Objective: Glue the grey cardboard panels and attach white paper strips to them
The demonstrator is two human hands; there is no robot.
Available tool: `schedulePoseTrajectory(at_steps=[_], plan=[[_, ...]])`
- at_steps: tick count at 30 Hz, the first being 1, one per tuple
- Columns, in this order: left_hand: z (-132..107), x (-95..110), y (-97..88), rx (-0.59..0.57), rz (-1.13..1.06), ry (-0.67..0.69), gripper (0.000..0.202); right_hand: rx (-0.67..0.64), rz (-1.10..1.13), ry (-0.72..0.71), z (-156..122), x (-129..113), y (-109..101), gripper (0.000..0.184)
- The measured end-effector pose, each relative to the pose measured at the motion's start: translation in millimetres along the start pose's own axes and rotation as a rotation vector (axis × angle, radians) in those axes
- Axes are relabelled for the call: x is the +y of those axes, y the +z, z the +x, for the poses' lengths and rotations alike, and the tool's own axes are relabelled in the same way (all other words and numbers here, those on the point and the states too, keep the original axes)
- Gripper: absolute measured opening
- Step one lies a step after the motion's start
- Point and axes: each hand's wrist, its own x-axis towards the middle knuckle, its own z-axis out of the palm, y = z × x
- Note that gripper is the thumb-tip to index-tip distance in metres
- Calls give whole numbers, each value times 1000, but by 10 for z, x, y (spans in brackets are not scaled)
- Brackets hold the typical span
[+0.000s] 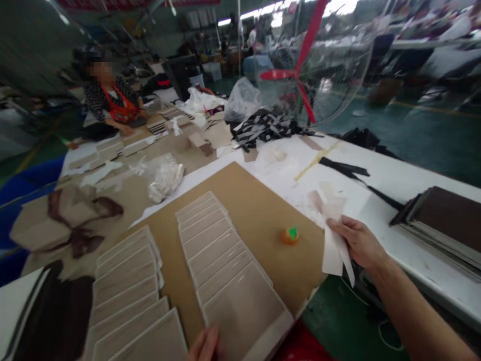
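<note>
My right hand is closed around a few white strips, which look like paper or backing strips, held past the right edge of a brown board. Their ends fan out above and below my fingers. At the bottom, my left hand shows only its fingers, stretched out at the left edge of the nearest beige panel; its thumb is hidden. That panel fronts a row of overlapping beige panels. A second overlapping row lies to the left.
An orange, green-topped object sits on the board. Dark panels are stacked at right; black strips are heaped behind. A fan with red blades stands beyond. Across the table is a co-worker. Plastic bags lie at left.
</note>
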Motion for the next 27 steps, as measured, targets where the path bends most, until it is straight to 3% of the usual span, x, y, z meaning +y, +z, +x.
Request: schedulePoseTrajectory(at_steps=[2, 4, 6, 9, 14, 19, 24, 27], plan=[[-45, 27, -161, -24, -116, -10, 33, -22, 36, 76, -345, 271, 361, 32], [-73, 93, -310, -314, -431, -6, 32, -9, 44, 147, -593, 538, 675, 29], [-85, 169, -447, -517, -610, 1, 36, -23, 44, 222, -772, 760, 957, 29], [-112, 215, -655, -633, -716, 34, 41, -134, 25, 322, -981, 974, 1342, 30], [-173, 116, -957, -541, -724, 45, 35, -231, 7, 377, -1185, 1149, 1797, 30], [-170, 26, -1051, -422, -684, 76, 28, -238, 35, 359, -1238, 1212, 1954, 32], [-83, -230, -1193, -226, -558, 84, 31, -311, 75, 262, -1324, 1175, 1832, 31], [92, -492, -1262, -161, -460, -48, 42, -190, 102, 160, -1345, 1106, 1514, 30]])
